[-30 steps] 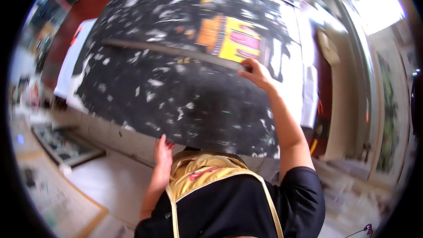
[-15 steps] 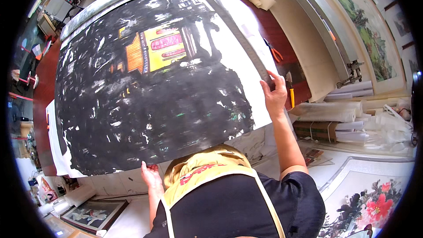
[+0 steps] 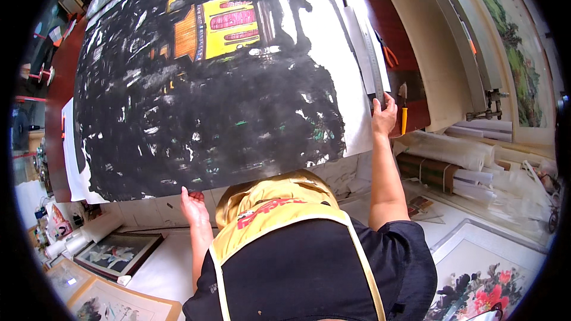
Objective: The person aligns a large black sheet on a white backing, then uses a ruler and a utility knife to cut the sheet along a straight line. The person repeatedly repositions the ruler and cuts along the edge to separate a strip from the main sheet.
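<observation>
A large, mostly black painting [image 3: 208, 119] with a yellow, orange and magenta building lies flat on a dark red table [image 3: 389, 18]. My right hand [image 3: 384, 117] is closed around the near end of a long grey metal ruler [image 3: 372, 53], at the painting's right side. A narrow white strip [image 3: 358, 38] lies beside the ruler, left of it. At the painting's near edge is my left hand [image 3: 195, 207], palm up, fingers slightly apart and thumb at the edge. It holds nothing that I can see.
Orange-handled pliers [image 3: 389, 53] and a yellow-handled tool [image 3: 404, 116] lie right of the ruler. A long metal rail [image 3: 458, 30] stands farther right, above rolled papers [image 3: 449, 148]. Framed pictures [image 3: 119, 252] lean low on the left; a flower painting [image 3: 482, 261] lies at lower right.
My right hand has moved the ruler to the right, off the painting's white margin. The white strip now shows beside it. My left hand has stayed near the front edge.
</observation>
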`<action>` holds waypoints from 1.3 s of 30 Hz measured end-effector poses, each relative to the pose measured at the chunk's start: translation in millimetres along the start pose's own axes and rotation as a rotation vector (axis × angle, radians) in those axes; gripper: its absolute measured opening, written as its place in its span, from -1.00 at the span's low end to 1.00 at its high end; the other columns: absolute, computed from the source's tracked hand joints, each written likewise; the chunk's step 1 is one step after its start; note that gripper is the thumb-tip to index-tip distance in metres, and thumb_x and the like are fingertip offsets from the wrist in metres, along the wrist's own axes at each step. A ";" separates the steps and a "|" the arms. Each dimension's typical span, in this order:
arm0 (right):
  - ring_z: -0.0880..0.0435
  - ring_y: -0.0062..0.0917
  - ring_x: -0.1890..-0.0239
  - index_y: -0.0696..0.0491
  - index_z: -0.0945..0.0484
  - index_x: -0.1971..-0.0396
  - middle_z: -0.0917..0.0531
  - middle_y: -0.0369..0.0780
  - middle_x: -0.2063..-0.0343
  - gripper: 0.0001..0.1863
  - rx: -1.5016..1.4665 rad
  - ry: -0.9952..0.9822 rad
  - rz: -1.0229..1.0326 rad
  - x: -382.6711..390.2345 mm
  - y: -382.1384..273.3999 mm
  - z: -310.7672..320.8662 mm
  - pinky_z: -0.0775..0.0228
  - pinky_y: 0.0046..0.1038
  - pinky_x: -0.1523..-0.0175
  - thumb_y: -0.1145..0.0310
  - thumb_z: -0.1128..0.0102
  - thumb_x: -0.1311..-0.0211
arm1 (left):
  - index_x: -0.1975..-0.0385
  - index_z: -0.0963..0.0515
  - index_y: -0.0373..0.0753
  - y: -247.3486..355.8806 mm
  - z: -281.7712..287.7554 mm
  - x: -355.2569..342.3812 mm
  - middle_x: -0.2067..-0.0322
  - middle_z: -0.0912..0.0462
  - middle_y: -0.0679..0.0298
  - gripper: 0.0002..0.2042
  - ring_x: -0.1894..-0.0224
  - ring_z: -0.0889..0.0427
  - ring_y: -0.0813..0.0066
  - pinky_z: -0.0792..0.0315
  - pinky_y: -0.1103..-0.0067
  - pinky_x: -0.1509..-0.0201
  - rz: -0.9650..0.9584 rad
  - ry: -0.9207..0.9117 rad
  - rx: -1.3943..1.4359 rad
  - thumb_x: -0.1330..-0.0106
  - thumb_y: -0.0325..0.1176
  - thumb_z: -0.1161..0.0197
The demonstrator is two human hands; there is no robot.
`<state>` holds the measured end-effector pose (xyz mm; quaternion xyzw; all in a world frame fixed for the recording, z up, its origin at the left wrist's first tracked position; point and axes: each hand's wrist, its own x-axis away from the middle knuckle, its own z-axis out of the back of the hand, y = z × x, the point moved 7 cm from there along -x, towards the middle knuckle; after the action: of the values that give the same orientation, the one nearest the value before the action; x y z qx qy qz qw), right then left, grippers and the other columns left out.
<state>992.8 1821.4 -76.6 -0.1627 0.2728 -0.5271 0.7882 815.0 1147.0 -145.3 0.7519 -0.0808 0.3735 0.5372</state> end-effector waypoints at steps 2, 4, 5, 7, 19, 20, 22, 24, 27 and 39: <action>-0.58 -0.20 -0.02 -0.12 -0.58 -0.14 -0.60 -0.15 0.08 -0.53 0.056 -0.048 -0.014 -5.4 14.1 -5.0 -0.44 -0.20 -0.13 0.19 -0.38 -0.21 | 0.30 -0.53 -0.14 4.4 1.0 -1.2 0.47 -0.58 0.39 -0.78 0.45 -0.48 0.55 -0.40 0.55 0.28 -0.032 -0.020 0.000 -0.40 -0.13 -0.29; -0.50 -0.15 -0.07 -0.16 -0.59 -0.16 -0.56 -0.10 0.05 -0.51 0.184 -0.011 0.093 -8.9 18.5 -6.5 -0.35 -0.18 -0.21 0.19 -0.39 -0.20 | 0.33 -0.53 -0.12 6.9 -0.6 -1.6 0.50 -0.57 0.41 -0.80 0.47 -0.47 0.56 -0.37 0.55 0.32 -0.060 -0.027 0.018 -0.38 -0.16 -0.29; -0.47 -0.14 -0.09 -0.18 -0.59 -0.15 -0.55 -0.10 0.05 -0.51 0.254 0.023 0.142 -4.0 5.7 -1.4 -0.33 -0.16 -0.23 0.17 -0.39 -0.20 | 0.34 -0.53 -0.12 13.2 0.8 0.5 0.51 -0.57 0.41 -0.81 0.48 -0.47 0.57 -0.36 0.55 0.34 -0.079 -0.014 0.037 -0.37 -0.17 -0.29; -0.40 -0.13 -0.14 -0.07 -0.59 -0.11 -0.50 -0.09 0.01 -0.50 0.291 -0.022 0.190 3.2 -13.0 10.1 -0.27 -0.10 -0.25 0.11 -0.40 -0.19 | 0.33 -0.55 -0.12 20.7 7.2 -1.5 0.47 -0.61 0.40 -0.83 0.46 -0.51 0.57 -0.38 0.56 0.36 -0.099 -0.014 0.085 -0.36 -0.19 -0.29; -0.63 -0.29 0.11 0.22 -0.46 -0.11 -0.50 0.05 -0.04 -0.47 -0.918 -0.152 -1.114 174.0 62.4 22.6 -0.62 -0.48 0.15 0.16 -0.37 -0.33 | 0.06 -0.59 -0.19 78.3 -30.6 29.0 0.15 -0.71 0.30 -0.72 0.06 -0.63 0.40 -0.49 0.37 -0.15 -0.141 -0.260 0.295 -0.36 -0.17 -0.25; -0.68 -0.38 0.25 0.17 -0.50 -0.08 -0.56 0.00 0.01 -0.55 -1.088 -0.180 -1.238 183.4 75.2 14.2 -0.62 -0.62 0.29 0.21 -0.35 -0.35 | 0.01 -0.58 -0.21 76.7 -27.9 20.5 0.08 -0.69 0.28 -0.67 0.00 -0.62 0.37 -0.47 0.34 -0.21 -0.139 -0.273 0.315 -0.32 -0.18 -0.27; -0.68 -0.57 0.36 0.05 -0.57 0.01 -0.67 -0.19 0.16 -0.71 -1.374 -0.334 -1.209 186.5 99.7 -6.3 -0.56 -0.70 0.44 0.26 -0.31 -0.38 | -0.10 -0.52 -0.23 85.2 -44.9 28.3 -0.04 -0.64 0.24 -0.58 -0.12 -0.58 0.33 -0.42 0.32 -0.29 -0.123 -0.371 0.313 -0.28 -0.22 -0.27; -0.59 -0.70 0.52 -0.05 -0.60 0.12 -0.71 -0.34 0.33 -0.83 -1.312 -0.667 -1.168 198.3 58.0 -1.8 -0.43 -0.71 0.58 0.23 -0.28 -0.41 | -0.14 -0.50 -0.22 86.8 -26.6 18.6 -0.07 -0.63 0.24 -0.57 -0.13 -0.58 0.32 -0.42 0.32 -0.29 -0.083 -0.426 0.270 -0.31 -0.20 -0.24; -0.44 -0.73 0.66 -0.06 -0.60 0.23 -0.70 -0.36 0.45 -0.87 -1.234 -0.673 -1.146 196.4 64.8 -4.9 -0.19 -0.66 0.69 0.22 -0.28 -0.41 | -0.20 -0.46 -0.21 90.3 -7.6 -10.2 -0.14 -0.60 0.26 -0.51 -0.18 -0.57 0.30 -0.41 0.32 -0.31 -0.056 -0.388 0.282 -0.35 -0.09 -0.23; -0.58 -0.34 -0.17 0.27 -0.45 -0.19 -0.62 -0.08 -0.13 -0.55 -1.526 -0.713 -0.262 21.4 -128.1 54.9 -0.38 -0.26 -0.28 0.25 0.05 -0.51 | 0.09 -0.57 -0.24 215.5 179.7 -215.0 0.10 -0.65 0.25 -0.76 0.07 -0.64 0.35 -0.55 0.39 -0.03 -0.416 0.227 0.465 -0.36 -0.26 -0.29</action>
<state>937.1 1749.9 31.4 -0.8360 0.2676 -0.2029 0.4340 635.4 842.5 -149.6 0.8084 0.2222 0.3455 0.4215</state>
